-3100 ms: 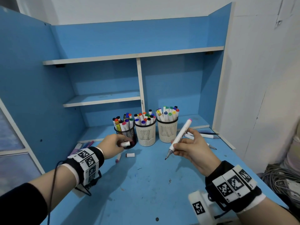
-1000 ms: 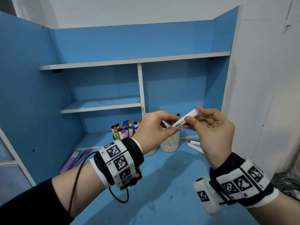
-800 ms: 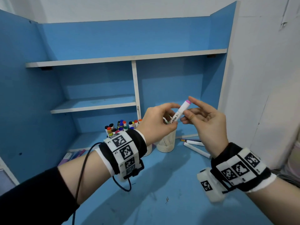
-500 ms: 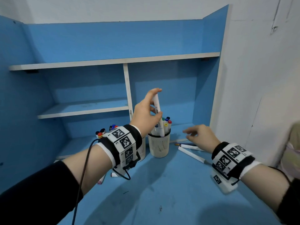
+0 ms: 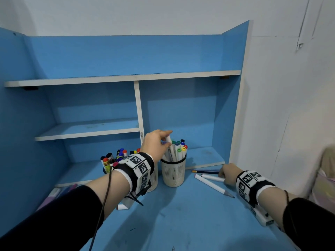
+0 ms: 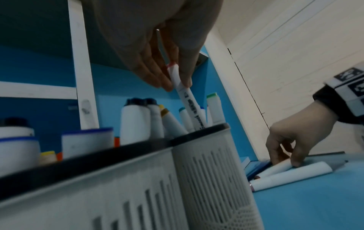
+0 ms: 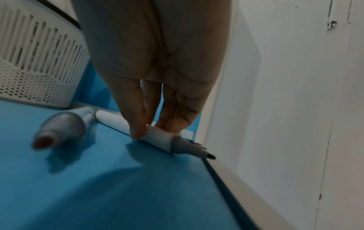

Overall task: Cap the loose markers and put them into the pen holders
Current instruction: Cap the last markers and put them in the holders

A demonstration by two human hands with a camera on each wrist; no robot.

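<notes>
My left hand [image 5: 156, 142] pinches the top of a capped white marker [image 5: 170, 150] [image 6: 187, 99] whose lower end stands inside the right white pen holder [image 5: 173, 175] [image 6: 212, 179] among several capped markers. At the desk's right edge my right hand [image 5: 228, 173] [image 7: 155, 99] pinches an uncapped white marker [image 5: 212, 178] [image 7: 163, 137] lying on the blue surface, its dark tip [image 7: 210, 156] pointing toward the wall. A second uncapped marker [image 5: 213, 186] [image 7: 63, 129] lies beside it.
Two more holders full of markers, a black one [image 5: 107, 163] and a white one [image 6: 98, 186], stand left of my wrist. A blue pencil [image 5: 205, 172] lies by the shelf base. A loose cap [image 5: 121, 207] and purple pens [image 5: 59, 192] lie at left. The white wall [image 5: 290, 124] borders the desk's right side.
After capping the pink marker with both hands, my left hand carried it down into the right holder. My right hand let go and dropped to a loose marker on the desk.
</notes>
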